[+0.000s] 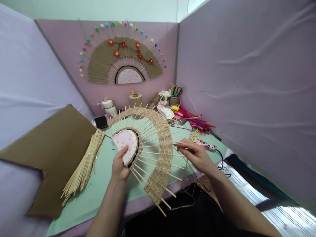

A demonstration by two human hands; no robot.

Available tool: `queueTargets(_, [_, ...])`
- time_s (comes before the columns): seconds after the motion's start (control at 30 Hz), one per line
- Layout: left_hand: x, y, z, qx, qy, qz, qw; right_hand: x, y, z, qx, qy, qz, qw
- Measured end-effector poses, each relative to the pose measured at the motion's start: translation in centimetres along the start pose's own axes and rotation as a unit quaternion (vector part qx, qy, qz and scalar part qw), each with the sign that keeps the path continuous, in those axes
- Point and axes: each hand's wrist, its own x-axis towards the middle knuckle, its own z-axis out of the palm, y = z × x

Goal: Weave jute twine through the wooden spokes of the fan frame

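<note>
One fan [165, 141] held over bench [98, 186]: left hand [120, 167] at its 8 o'clock, fingers closed on the pink centre [123, 139]. Right hand [196, 156] at 3 o'clock, fingers pinched on a stick tip [174, 144]; stick bundle [85, 164] at 9 o'clock.

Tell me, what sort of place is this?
Probably a small craft booth or workstation. A decorated fan is displayed on the back partition, a tied stick bundle sits at the table's left side, and someone is holding a plainer woven fan.
</note>
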Motion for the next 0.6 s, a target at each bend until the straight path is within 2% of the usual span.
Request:
queueTargets(0.13, [0.6, -1.0, 0.7, -0.012, -0.008, 0.012, 1.000, 0.1, -0.1, -0.4, -0.018, 0.004, 0.009, 1.000])
queueTargets(0.33, [0.6, -0.9, -0.2, 0.005, 0.023, 0.072, 0.997, 0.0, -0.1, -1.0, -0.091, -0.032, 0.040, 0.995])
queueTargets(0.47, [0.6, -1.0, -0.5, 0.012, 0.046, 0.135, 0.990, -0.2, 0.1, -0.2, -0.142, -0.012, 0.019, 0.990])
queueTargets(0.6, [0.7, -1.3, -0.5, 0.006, 0.053, 0.170, 0.984, -0.4, 0.1, 0.8, -0.150, -0.029, -0.008, 0.988])
